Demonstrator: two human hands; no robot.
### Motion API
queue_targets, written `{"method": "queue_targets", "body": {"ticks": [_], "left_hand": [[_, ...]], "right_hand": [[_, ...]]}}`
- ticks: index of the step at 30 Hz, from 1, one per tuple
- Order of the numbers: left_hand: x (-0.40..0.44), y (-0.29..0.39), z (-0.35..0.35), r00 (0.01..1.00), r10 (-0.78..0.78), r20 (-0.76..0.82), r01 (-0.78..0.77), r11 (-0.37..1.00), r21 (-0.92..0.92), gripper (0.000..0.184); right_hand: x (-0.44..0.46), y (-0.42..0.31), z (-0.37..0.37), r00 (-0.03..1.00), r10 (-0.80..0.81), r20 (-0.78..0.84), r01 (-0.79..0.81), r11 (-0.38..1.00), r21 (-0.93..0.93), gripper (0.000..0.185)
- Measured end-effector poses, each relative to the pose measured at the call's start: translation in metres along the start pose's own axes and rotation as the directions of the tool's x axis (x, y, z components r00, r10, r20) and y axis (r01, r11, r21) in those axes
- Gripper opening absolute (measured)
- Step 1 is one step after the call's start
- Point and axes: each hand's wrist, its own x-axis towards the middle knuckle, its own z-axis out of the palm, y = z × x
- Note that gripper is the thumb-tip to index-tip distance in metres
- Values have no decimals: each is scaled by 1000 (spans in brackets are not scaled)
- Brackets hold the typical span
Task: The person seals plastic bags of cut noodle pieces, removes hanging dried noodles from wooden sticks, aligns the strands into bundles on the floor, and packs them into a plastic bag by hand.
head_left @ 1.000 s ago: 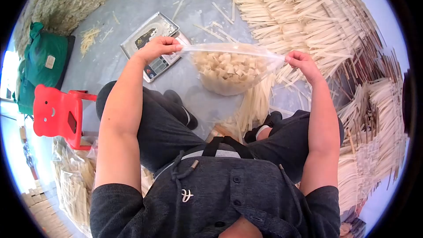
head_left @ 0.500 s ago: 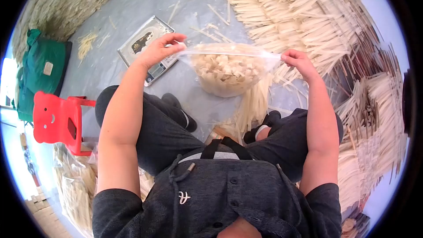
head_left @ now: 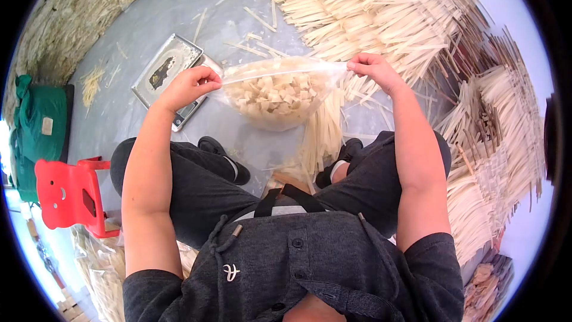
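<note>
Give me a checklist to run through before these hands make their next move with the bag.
1. Left hand gripping one end of the bag mouth: ok, pinched.
2. Right hand gripping the other end: ok, pinched.
3. Mouth edge drawn out between the hands: ok.
4. Mouth sealed along its length: cannot tell.
5. Scale pan unmarked: not ok, a dark patch shows on it.
6. Floor free of loose strips: not ok, several lie beyond the bag.

Grey floor (head_left: 232,137): scale (head_left: 169,71), loose pale strips (head_left: 260,19), red chair (head_left: 67,195).
</note>
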Motion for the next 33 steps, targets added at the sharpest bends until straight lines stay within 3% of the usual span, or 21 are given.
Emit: {"method": "queue_targets", "body": {"ticks": [2,5,7,8,10,11,12,13,14,15,16,18,19,23,25,26,28,29,31,32,33], "left_hand": [[-4,0,-6,998,53,-14,-51,995,90,15],[-9,-8,-18,996,-36,-83,52,979,196,17],[-11,-18,-22,966,-245,-79,257,910,325,21],[-14,-30,-26,965,-247,-83,261,909,325,21],[-20,-52,-31,897,-436,-81,421,781,462,24],[-20,-58,-32,895,-436,-93,445,865,233,23],[-20,-48,-30,894,-436,-103,448,862,236,23],[-20,-28,-22,940,-323,-110,315,945,-83,23],[-19,-10,-14,966,-212,-150,139,911,-389,23],[-19,1,-8,985,-84,-153,44,967,-250,21],[-18,-1,-3,984,-90,-155,49,966,-253,21],[-8,-14,8,998,-51,-39,50,998,-25,19],[-3,-17,10,997,-71,-12,69,989,-132,19],[-1,-18,4,997,-70,-11,68,991,-115,19],[-3,-13,1,973,-221,-74,214,973,-90,18],[-3,-12,2,973,-218,-71,211,973,-91,18],[-4,-11,1,964,-267,14,267,958,-106,17],[-1,-17,1,963,-268,11,268,957,-108,17],[1,-24,2,977,-207,47,210,909,-359,15],[0,-28,2,976,-211,46,213,908,-361,15],[-4,-15,-4,984,-144,-104,99,930,-354,15]], "right_hand": [[3,3,-3,1000,3,10,-3,1000,-7,19],[3,2,-2,999,-5,37,5,1000,-6,19],[2,-2,-3,998,-19,58,19,1000,2,18],[0,-2,-4,999,-1,55,2,1000,-17,18],[-4,-2,-4,999,10,53,-8,999,-39,18],[-5,-2,-2,1000,8,22,-8,999,-36,18],[-5,-2,0,1000,6,-9,-6,1000,-29,18],[-5,-2,3,1000,2,-4,-2,1000,-21,17],[-2,-1,4,1000,-1,1,1,1000,-17,17],[-1,0,5,1000,9,0,-9,1000,3,17],[-1,3,4,1000,22,-1,-22,1000,19,17],[1,3,2,999,51,18,-51,999,8,20],[-4,-7,8,998,56,4,-56,998,18,21],[-5,-8,17,1000,-20,-6,20,999,-32,26],[-3,-1,19,997,-68,-19,66,992,-105,22],[-2,1,19,998,-66,-22,64,992,-106,22],[2,4,19,996,-79,-28,75,990,-116,16],[6,6,20,996,-81,-26,77,990,-118,16],[8,4,25,994,-73,-77,71,997,-22,11],[8,1,23,995,-72,-73,70,997,-23,11],[2,-19,23,978,-187,-92,183,982,-48,11]]}}
